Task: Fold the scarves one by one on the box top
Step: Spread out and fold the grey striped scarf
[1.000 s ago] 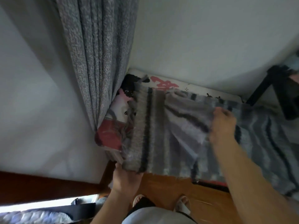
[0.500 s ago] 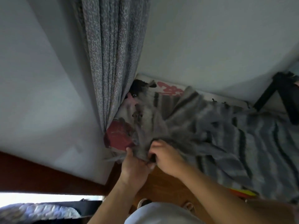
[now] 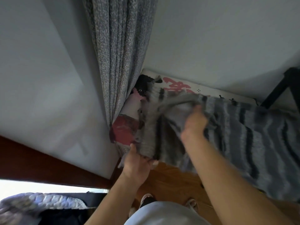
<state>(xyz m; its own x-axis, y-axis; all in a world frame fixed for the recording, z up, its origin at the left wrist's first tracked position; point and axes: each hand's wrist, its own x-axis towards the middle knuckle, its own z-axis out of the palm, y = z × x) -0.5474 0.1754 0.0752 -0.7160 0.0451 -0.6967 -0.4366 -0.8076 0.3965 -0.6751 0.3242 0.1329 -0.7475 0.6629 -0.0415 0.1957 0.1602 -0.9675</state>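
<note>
Head view: a grey striped scarf (image 3: 235, 135) lies spread over the printed box top (image 3: 178, 86), which sits in the corner beside the curtain (image 3: 120, 51). The left hand (image 3: 138, 164) grips the scarf's near left corner at the box edge, fingers curled under the cloth, thumb on top. The right hand (image 3: 194, 124) pinches a raised fold near the scarf's middle, its fingers hidden in the fabric. The wooden floor (image 3: 170, 182) lies below.
</note>
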